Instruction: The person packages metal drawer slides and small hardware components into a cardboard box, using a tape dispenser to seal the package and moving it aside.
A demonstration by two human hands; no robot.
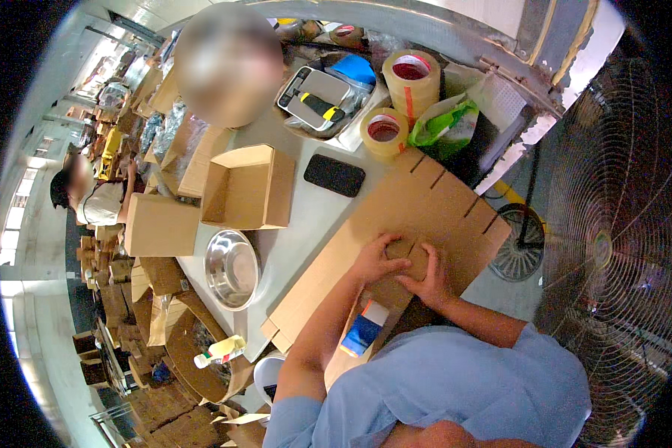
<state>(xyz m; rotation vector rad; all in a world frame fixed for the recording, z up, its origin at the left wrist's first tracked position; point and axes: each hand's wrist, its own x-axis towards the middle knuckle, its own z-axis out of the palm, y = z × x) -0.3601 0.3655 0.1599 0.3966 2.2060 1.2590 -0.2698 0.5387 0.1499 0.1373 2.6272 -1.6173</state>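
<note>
A small brown cardboard piece [408, 252] with a dark line across it sits between my hands, over a large flat cardboard sheet [418, 201]. My left hand [379, 259] curls round its left side, thumb pointing inward. From the right, my right hand [428, 278] grips it with finger and thumb. The piece blends into the sheet, so its full shape is hard to make out. Beside my left forearm lies a blue, white and orange small box [366, 328]. Dark slots cut into the sheet's far right edge.
Left of the sheet are a metal bowl [231, 270], an open cardboard box [248, 188] and a black phone [334, 175]. Beyond stand tape rolls [412, 86] and a bin [317, 101] holding a yellow-black tool. A large fan [612, 246] is at right; another person [101, 198] stands far left.
</note>
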